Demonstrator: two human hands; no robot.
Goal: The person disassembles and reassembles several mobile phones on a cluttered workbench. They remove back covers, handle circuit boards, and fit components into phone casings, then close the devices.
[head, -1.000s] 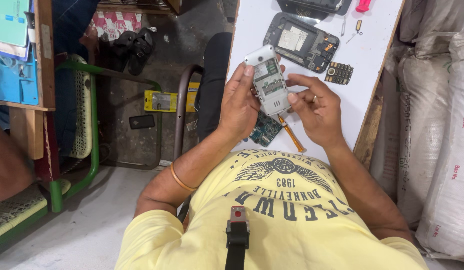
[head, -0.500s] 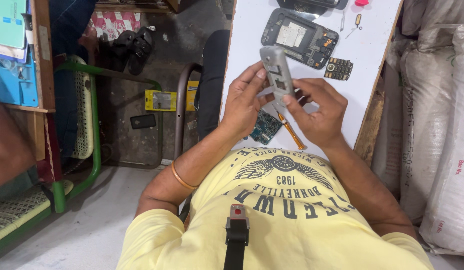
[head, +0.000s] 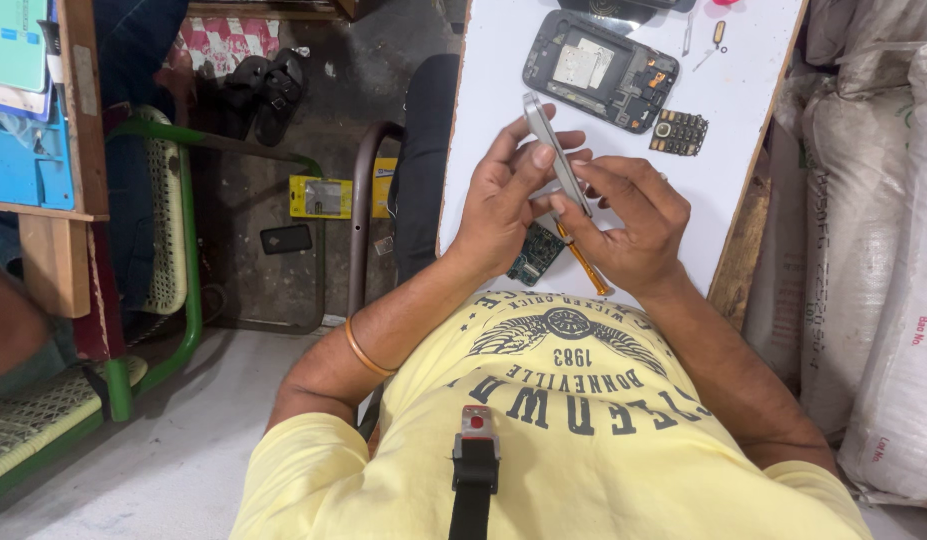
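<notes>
Edgewise, phone casing (head: 553,150) between both hands

- Your left hand (head: 503,205) and right hand (head: 628,225) cover much of the silver phone frame (head: 555,155).
- Your left hand hides part of the circuit board (head: 536,254).
- The top edge crops a dark device (head: 623,5).
- Tiny parts (head: 705,38) stay unidentifiable.

white desk (head: 503,60) | opened dark phone body (head: 598,70) far on desk | small keypad (head: 679,132) just beside it | green-framed chair (head: 168,210) on the left | yellow packet (head: 321,197) and dark phone (head: 285,238) on floor | white sacks (head: 873,250) on the right
</notes>
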